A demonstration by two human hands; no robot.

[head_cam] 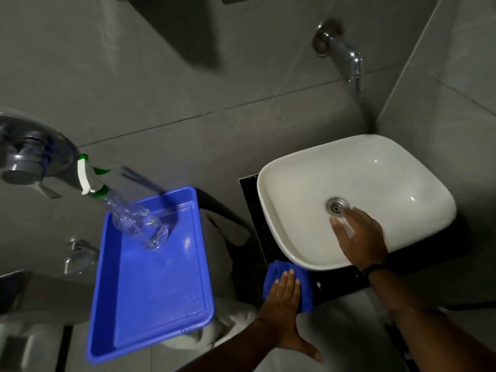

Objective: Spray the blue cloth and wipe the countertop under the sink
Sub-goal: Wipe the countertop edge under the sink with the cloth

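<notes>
From the head camera I see my left hand point(285, 299) pressed flat, fingers straight and together, on the blue cloth point(276, 276), which lies on the black countertop point(251, 237) just under the sink point(357, 167) rim. My right hand point(361, 238) rests open-fingered inside the basin. The spray bottle point(134, 216) stands in the blue tray point(161, 277).

I see the spray bottle point(134, 218) in the tray point(150, 328), left of the sink point(308, 167); the cloth point(273, 275) lies on the table point(249, 200) before the sink.
</notes>
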